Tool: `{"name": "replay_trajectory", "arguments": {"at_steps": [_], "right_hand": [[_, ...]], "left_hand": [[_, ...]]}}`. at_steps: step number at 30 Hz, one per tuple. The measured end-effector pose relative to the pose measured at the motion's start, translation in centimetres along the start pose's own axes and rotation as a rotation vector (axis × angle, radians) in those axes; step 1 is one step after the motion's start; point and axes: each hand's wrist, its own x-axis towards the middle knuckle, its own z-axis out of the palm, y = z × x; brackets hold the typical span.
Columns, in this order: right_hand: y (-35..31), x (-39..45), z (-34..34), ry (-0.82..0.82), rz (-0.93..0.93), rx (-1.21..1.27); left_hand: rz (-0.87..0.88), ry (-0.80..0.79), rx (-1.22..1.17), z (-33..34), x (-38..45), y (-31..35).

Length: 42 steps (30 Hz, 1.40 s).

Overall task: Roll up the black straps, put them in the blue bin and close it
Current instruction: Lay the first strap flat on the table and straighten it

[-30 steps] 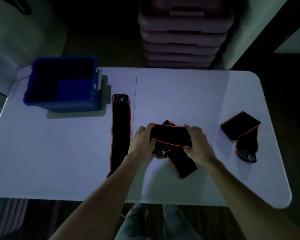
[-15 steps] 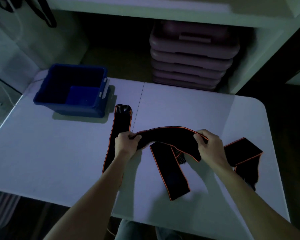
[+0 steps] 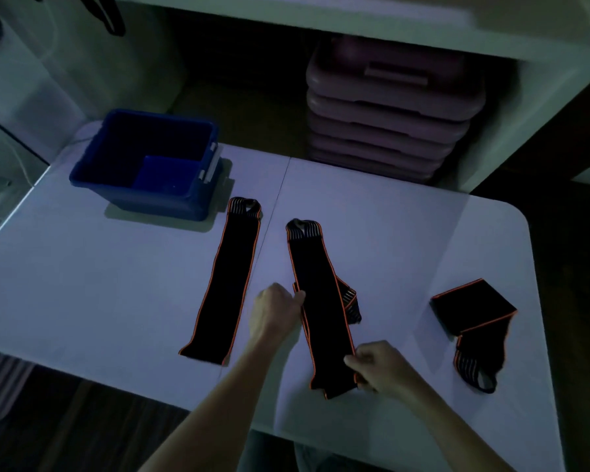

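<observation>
Strap lies flat near the table's front edge, long axis running from front edge toward far edge, looped end farthest from the person. Right hand pinches the near end; left hand grips the strap's left edge at mid-length. Rolling would likely start at the near end, which the right hand already holds, and proceed away from the person. Second strap lies parallel, just left. Third strap sits folded near the right edge. Bin stands open at the far left corner.

Black straps: three. Blue bin: one. Hands: two. Table: one.
</observation>
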Motion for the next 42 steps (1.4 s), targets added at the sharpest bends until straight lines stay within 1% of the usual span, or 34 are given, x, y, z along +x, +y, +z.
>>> {"name": "replay_trajectory", "arguments": {"at_steps": [1, 2, 4, 5, 6, 7, 8, 9, 11, 13, 17, 22, 25, 27, 28, 30, 31, 33, 35, 37, 39, 42], "right_hand": [[-0.3, 0.1, -0.1, 0.008, 0.004, -0.128], [-0.8, 0.0, -0.4, 0.052, 0.024, -0.266], [-1.7, 0.1, -1.4, 0.222, 0.047, -0.457], [-2.2, 0.4, -2.0, 0.309, 0.021, -0.458], [-2.6, 0.9, -2.6, 0.376, -0.025, -0.399], [-3.0, 1.7, -3.1, 0.415, -0.087, -0.308], [-3.6, 2.5, -3.6, 0.419, -0.155, -0.219], [-4.1, 3.7, -3.9, 0.415, -0.238, -0.164], [-5.4, 6.2, -4.4, 0.413, -0.319, -0.144], [-6.9, 8.5, -4.3, 0.421, -0.318, -0.139], [-9.8, 10.7, -3.0, 0.31, -0.168, 0.059], [-12.1, 11.1, -2.2, 0.358, -0.075, 0.309], [-12.8, 9.8, -2.6, 0.37, -0.114, 0.362], [-13.7, 8.3, -3.0, 0.326, -0.143, 0.482], [-14.3, 7.4, -3.1, 0.28, -0.163, 0.574], [-15.8, 5.8, -3.2, 0.165, -0.217, 0.729], [-16.7, 5.1, -3.2, 0.112, -0.244, 0.783], [-18.4, 4.1, -3.0, 0.045, -0.292, 0.884], [-20.2, 3.5, -2.9, 0.024, -0.318, 0.955], [-21.9, 3.4, -2.9, 0.035, -0.325, 0.984], [-23.4, 3.6, -2.6, 0.043, -0.326, 1.002], [-25.0, 4.5, -1.3, 0.084, -0.281, 0.999]], "left_hand": [[0.014, -0.023, 0.04, 0.6, -0.3, -0.2], [0.024, -0.036, 0.078, 1.0, -0.5, -0.3], [0.035, -0.049, 0.127, 1.7, -0.5, -0.4], [0.032, -0.053, 0.138, 1.9, -0.5, -0.3], [0.026, -0.054, 0.148, 2.0, -0.5, -0.2], [0.018, -0.052, 0.154, 2.2, -0.3, -0.2], [0.015, -0.044, 0.161, 2.3, -0.3, -0.2], [0.006, -0.037, 0.168, 2.5, -0.1, -0.2], [-0.01, -0.024, 0.189, 2.8, 0.1, -0.2], [-0.013, -0.014, 0.188, 3.0, 0.4, -0.3], [0.016, -0.012, 0.115, 3.0, 0.7, -0.8], [0.064, -0.038, -0.052, 2.7, 0.6, -1.6], [0.096, -0.031, -0.186, 2.2, 0.4, -2.3], [0.085, -0.075, -0.259, 1.7, 0.2, -2.5], [0.073, -0.133, -0.301, 1.4, 0.2, -2.8], [0.116, -0.251, -0.394, 0.9, 0.0, -3.2], [0.133, -0.303, -0.497, 0.6, -0.5, -3.1], [0.155, -0.347, -0.589, -0.9, -1.6, -2.7], [0.17, -0.314, -0.578, -2.8, -1.9, -3.0], [0.129, -0.314, -0.578, -5.0, -1.5, -3.9], [0.133, -0.322, -0.509, -7.5, -0.6, -5.4], [0.147, -0.329, -0.321, -10.3, 1.1, -8.5]]}}
